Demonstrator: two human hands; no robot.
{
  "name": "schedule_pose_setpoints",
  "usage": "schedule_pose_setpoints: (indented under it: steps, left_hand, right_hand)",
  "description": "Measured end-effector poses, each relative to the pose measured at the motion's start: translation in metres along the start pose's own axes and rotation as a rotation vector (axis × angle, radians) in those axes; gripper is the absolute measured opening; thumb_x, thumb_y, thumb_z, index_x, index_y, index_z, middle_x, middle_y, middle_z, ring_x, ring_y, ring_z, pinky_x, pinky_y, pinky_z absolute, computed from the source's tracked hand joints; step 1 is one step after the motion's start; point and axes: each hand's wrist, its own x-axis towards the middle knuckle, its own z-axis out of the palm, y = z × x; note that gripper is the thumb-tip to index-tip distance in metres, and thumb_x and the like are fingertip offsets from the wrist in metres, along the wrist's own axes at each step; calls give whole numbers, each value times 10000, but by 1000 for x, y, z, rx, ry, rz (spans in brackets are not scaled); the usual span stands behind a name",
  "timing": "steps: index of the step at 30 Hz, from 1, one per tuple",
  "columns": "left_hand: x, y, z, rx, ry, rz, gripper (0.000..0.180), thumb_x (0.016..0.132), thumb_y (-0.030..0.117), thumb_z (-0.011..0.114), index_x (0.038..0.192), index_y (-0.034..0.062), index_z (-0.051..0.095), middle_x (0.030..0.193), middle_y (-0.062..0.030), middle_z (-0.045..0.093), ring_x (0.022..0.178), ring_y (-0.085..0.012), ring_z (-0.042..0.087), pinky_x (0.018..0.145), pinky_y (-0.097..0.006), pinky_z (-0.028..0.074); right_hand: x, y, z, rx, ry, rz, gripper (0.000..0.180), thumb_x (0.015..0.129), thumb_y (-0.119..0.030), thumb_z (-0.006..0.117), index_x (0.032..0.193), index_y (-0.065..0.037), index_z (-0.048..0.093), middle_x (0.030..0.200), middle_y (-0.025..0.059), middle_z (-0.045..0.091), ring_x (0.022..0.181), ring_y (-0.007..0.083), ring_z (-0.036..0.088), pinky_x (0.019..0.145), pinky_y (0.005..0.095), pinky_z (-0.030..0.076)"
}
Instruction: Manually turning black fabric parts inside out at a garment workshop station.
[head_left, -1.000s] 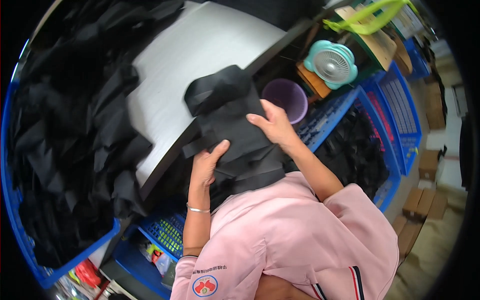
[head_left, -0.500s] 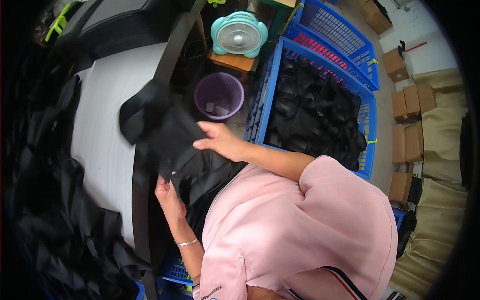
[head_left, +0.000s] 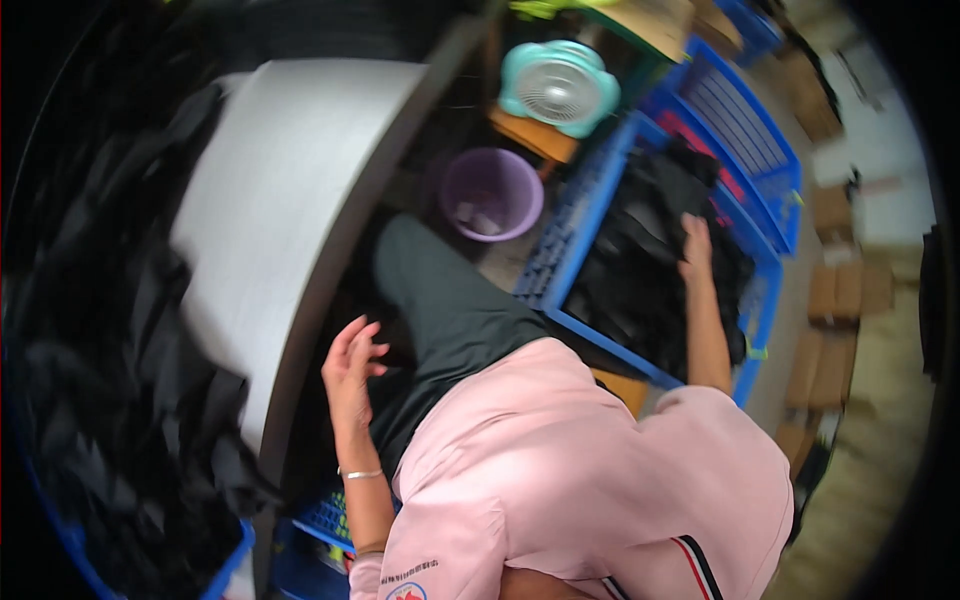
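This place seems to be a fabric workshop. On the left, a large heap of black cloth (head_left: 110, 340) lies beside a pale worktable (head_left: 290, 160); on the right, a blue crate (head_left: 610, 345) holds many black pieces (head_left: 630, 265), and cardboard boxes (head_left: 838, 290) stand farther right.

Heaped black fabric (head_left: 140, 370) overlaps the left side of the pale tabletop (head_left: 285, 170).

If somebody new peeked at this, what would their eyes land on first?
Probably the big pink shirt, which fills the lower middle of the picture. Next might be the bright turquoise fan on its little wooden stand near the top, with a purple bin below it. Over on the right, the person's right hand is above black cloth heaped in a blue basket.
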Motion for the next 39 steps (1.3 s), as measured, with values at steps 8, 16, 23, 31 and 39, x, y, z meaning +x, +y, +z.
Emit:
schedule_pose_setpoints:
  steps: [8, 16, 23, 31, 39]
  left_hand:
    - [-4, 17, -2, -80, 28, 129, 397, 994, 224, 630, 1330, 17, 585, 1191, -97, 694, 908, -124, 675, 679, -229, 519]
    - [-23, 36, -17, -135, 97, 182, 382, 999, 198, 623, 1325, 3, 583, 1194, -107, 689, 922, -128, 671, 693, -234, 521]
    - [-48, 27, -43, -205, 253, 234, 381, 999, 215, 627, 1312, 0, 594, 1203, -105, 693, 924, -124, 668, 686, -225, 517]
    - [-46, 30, -52, -331, 327, 297, 378, 999, 161, 618, 1333, -4, 555, 1164, -73, 680, 937, -132, 668, 693, -230, 524]
    - [-39, 61, -43, -423, 441, 626, 721, 881, 147, 757, 1480, 11, 379, 1435, -155, 469, 1195, -208, 566, 905, -308, 525]
  right_hand:
    - [-60, -21, 213, -528, -150, -637, 342, 931, -194, 649, 1202, 15, 651, 1203, 201, 664, 1077, 330, 651, 949, 404, 500]
    - [-374, -197, 435, 20, -1067, -1349, 202, 888, -21, 623, 1081, -34, 679, 1261, 140, 635, 1142, 324, 610, 978, 418, 476]
    - [-503, -254, 484, 290, -1207, -1615, 400, 788, 15, 719, 1172, -82, 659, 1240, 103, 606, 929, 279, 666, 742, 365, 557]
    - [-533, -231, 478, 205, -1254, -1442, 330, 740, 16, 700, 1056, -54, 633, 1073, 112, 612, 878, 301, 654, 734, 382, 544]
    - [-449, -225, 432, 639, -1337, 78, 306, 1019, -228, 588, 1063, 74, 616, 954, 157, 707, 809, 233, 715, 718, 315, 581]
